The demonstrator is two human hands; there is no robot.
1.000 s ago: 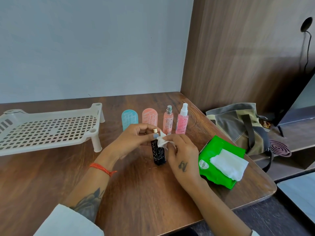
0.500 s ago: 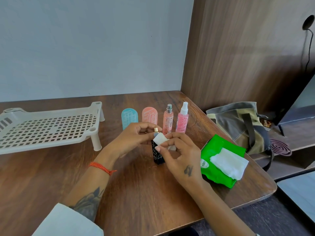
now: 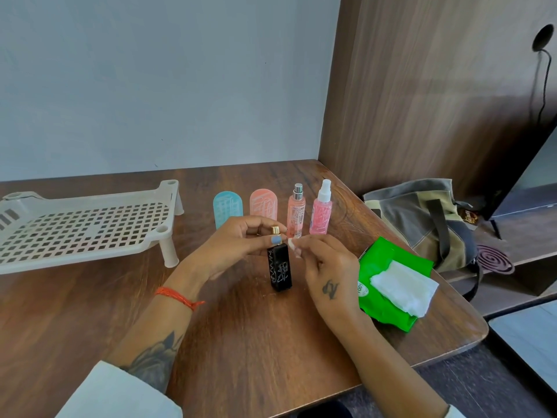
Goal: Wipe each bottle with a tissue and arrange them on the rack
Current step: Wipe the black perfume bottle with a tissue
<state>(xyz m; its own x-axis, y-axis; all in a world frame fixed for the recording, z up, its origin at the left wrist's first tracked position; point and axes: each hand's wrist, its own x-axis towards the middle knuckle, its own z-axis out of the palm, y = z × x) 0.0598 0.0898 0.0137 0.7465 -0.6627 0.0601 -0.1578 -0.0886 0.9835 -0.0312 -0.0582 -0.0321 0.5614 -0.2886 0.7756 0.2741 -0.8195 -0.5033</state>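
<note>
A black rectangular bottle [image 3: 280, 270] with a gold spray top stands on the wooden table [image 3: 241, 342]. My left hand [image 3: 232, 245] pinches its neck just under the gold top. My right hand [image 3: 325, 273] pinches a small folded piece of white tissue [image 3: 291, 242] beside the bottle's top. Behind stand a blue capsule-shaped bottle [image 3: 228, 208], an orange one [image 3: 263, 204], a slim pink spray bottle [image 3: 296, 214] and a wider pink spray bottle [image 3: 322, 211]. The white perforated rack [image 3: 84, 226] stands at the left with nothing on it.
A green tissue pack [image 3: 388, 267] with a white tissue [image 3: 404, 286] pulled out lies at the right of the table. A grey and olive bag [image 3: 422, 218] and a purple coil [image 3: 494, 259] rest on a lower shelf beyond the table's right edge.
My right hand has drawn the tissue off the bottle's side and up beside its top, folding it smaller. The bottle's front is now uncovered. My left hand keeps its hold.
</note>
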